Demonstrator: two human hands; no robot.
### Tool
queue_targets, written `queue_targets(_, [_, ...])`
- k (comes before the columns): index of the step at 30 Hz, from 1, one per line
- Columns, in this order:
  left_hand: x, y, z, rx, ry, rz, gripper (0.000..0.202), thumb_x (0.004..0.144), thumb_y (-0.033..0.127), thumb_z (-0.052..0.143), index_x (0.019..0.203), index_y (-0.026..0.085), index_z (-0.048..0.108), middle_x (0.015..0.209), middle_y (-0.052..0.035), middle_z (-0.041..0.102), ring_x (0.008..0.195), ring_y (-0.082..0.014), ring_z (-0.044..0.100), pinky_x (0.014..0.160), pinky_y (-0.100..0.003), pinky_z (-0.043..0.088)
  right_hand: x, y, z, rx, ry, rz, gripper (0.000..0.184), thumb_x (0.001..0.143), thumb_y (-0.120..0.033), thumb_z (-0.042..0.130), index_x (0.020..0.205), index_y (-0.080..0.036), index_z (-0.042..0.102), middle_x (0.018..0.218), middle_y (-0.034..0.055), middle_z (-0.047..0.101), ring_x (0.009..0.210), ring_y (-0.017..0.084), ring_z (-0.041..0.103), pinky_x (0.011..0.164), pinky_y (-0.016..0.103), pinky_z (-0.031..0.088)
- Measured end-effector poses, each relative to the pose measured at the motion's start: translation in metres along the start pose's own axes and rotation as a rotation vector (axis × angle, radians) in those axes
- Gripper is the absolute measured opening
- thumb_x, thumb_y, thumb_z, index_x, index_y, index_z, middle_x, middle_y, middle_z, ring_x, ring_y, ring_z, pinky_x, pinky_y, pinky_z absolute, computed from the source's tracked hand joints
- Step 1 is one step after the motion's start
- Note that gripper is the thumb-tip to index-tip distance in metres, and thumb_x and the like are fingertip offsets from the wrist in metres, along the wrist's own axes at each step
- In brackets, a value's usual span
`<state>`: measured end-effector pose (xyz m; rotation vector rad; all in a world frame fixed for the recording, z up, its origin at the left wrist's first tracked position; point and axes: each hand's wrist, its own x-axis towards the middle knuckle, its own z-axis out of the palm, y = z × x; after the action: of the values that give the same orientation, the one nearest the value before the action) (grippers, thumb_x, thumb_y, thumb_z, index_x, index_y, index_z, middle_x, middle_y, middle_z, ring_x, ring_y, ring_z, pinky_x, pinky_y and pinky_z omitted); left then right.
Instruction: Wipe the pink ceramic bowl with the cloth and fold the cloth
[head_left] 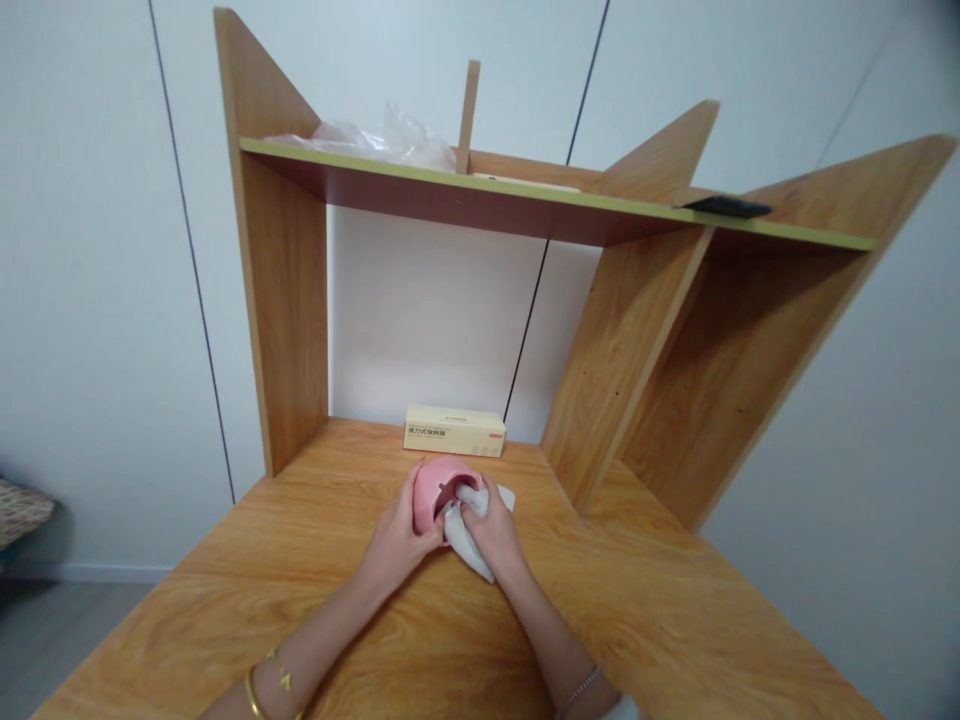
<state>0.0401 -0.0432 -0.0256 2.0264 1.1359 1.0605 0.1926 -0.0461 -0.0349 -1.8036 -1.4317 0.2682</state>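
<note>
A pink, rounded, hollow object [430, 486] is tilted with its dark opening facing right and toward me; its exact kind does not show. My left hand [401, 530] grips it from the left side, thumb near the lower rim. In my right hand [495, 525] is a white cloth [466, 545], pinched by the fingers. Part of the cloth goes into the opening, and the rest hangs below and behind the hand. The fingertips at the opening are partly hidden by the cloth.
Behind the hands, a long cream box [454, 432] with printed text sits on the wooden desk [337, 640]. A wooden shelf unit [480, 197] rises at the back. On its upper board lie a clear plastic bag [390, 140] and a flat dark object [727, 206].
</note>
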Motion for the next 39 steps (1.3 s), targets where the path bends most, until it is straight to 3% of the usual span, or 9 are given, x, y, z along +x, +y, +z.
queue_targets(4, [0.002, 0.003, -0.004, 0.078, -0.023, -0.022, 0.069, 0.071, 0.029, 0.053, 0.131, 0.021, 0.021, 0.114, -0.0074, 0.054, 0.099, -0.0227, 0.054, 0.081, -0.033, 0.042, -0.004, -0.008, -0.012, -0.198, -0.005, 0.047, 0.06, 0.077, -0.027, 0.047, 0.131, -0.014, 0.025, 0.098, 0.0094, 0.063, 0.089, 0.021, 0.059, 0.072, 0.026, 0.041])
queue_targets(8, [0.0, 0.009, -0.004, 0.137, -0.025, -0.005, 0.08, 0.064, 0.026, 0.06, 0.132, 0.021, 0.02, 0.124, -0.0074, 0.047, 0.109, -0.0231, 0.048, 0.088, -0.032, 0.038, -0.005, -0.014, -0.018, -0.414, 0.012, -0.03, 0.063, 0.079, -0.027, 0.044, 0.135, -0.019, 0.016, 0.085, 0.0066, 0.065, 0.079, 0.021, 0.061, 0.067, 0.028, 0.04])
queue_targets(13, [-0.002, 0.016, -0.004, 0.246, -0.071, -0.01, 0.082, 0.064, 0.031, 0.059, 0.134, 0.021, 0.018, 0.128, -0.0091, 0.043, 0.11, -0.0254, 0.047, 0.087, -0.034, 0.037, -0.005, -0.015, -0.017, -0.43, -0.091, 0.073, 0.062, 0.078, -0.034, 0.046, 0.133, -0.019, 0.021, 0.088, 0.0077, 0.065, 0.08, 0.021, 0.061, 0.064, 0.027, 0.04])
queue_targets(18, [-0.002, 0.022, -0.008, 0.329, -0.101, -0.056, 0.079, 0.065, 0.029, 0.054, 0.135, 0.023, 0.018, 0.125, -0.0057, 0.047, 0.105, -0.0253, 0.05, 0.085, -0.033, 0.038, -0.008, -0.018, -0.021, -0.48, 0.027, -0.02, 0.064, 0.08, -0.029, 0.044, 0.135, -0.02, 0.013, 0.085, 0.0059, 0.066, 0.078, 0.02, 0.061, 0.064, 0.026, 0.039])
queue_targets(24, [-0.002, 0.025, -0.012, 0.326, -0.1, -0.015, 0.083, 0.063, 0.03, 0.056, 0.135, 0.025, 0.016, 0.119, -0.0049, 0.052, 0.105, -0.0238, 0.05, 0.085, -0.032, 0.039, -0.006, -0.017, -0.021, -0.437, -0.054, 0.06, 0.061, 0.078, -0.037, 0.044, 0.132, -0.021, 0.022, 0.087, 0.0065, 0.065, 0.079, 0.021, 0.061, 0.061, 0.026, 0.039])
queue_targets(29, [-0.004, 0.028, -0.011, 0.333, -0.127, 0.01, 0.079, 0.065, 0.031, 0.054, 0.135, 0.027, 0.017, 0.121, -0.0035, 0.05, 0.104, -0.0228, 0.051, 0.085, -0.031, 0.039, -0.008, -0.019, -0.026, -0.515, 0.057, -0.194, 0.063, 0.078, -0.029, 0.046, 0.134, -0.023, 0.018, 0.086, 0.0043, 0.066, 0.079, 0.02, 0.06, 0.067, 0.026, 0.038])
queue_targets(34, [-0.006, 0.029, -0.009, 0.371, -0.132, 0.066, 0.079, 0.068, 0.037, 0.054, 0.135, 0.026, 0.015, 0.12, -0.0034, 0.052, 0.103, -0.0237, 0.051, 0.084, -0.032, 0.04, -0.005, -0.012, -0.026, -0.371, -0.008, -0.087, 0.072, 0.075, -0.029, 0.049, 0.136, -0.022, 0.011, 0.092, 0.0055, 0.065, 0.08, 0.021, 0.061, 0.063, 0.024, 0.039])
queue_targets(39, [-0.004, 0.023, -0.01, 0.369, 0.016, -0.051, 0.073, 0.076, 0.046, 0.047, 0.136, 0.025, 0.011, 0.122, -0.0051, 0.05, 0.104, -0.024, 0.051, 0.082, -0.033, 0.04, -0.004, 0.001, -0.016, -0.117, -0.033, -0.036, 0.068, 0.076, -0.019, 0.044, 0.136, -0.017, 0.012, 0.097, 0.0078, 0.063, 0.087, 0.02, 0.06, 0.067, 0.024, 0.041])
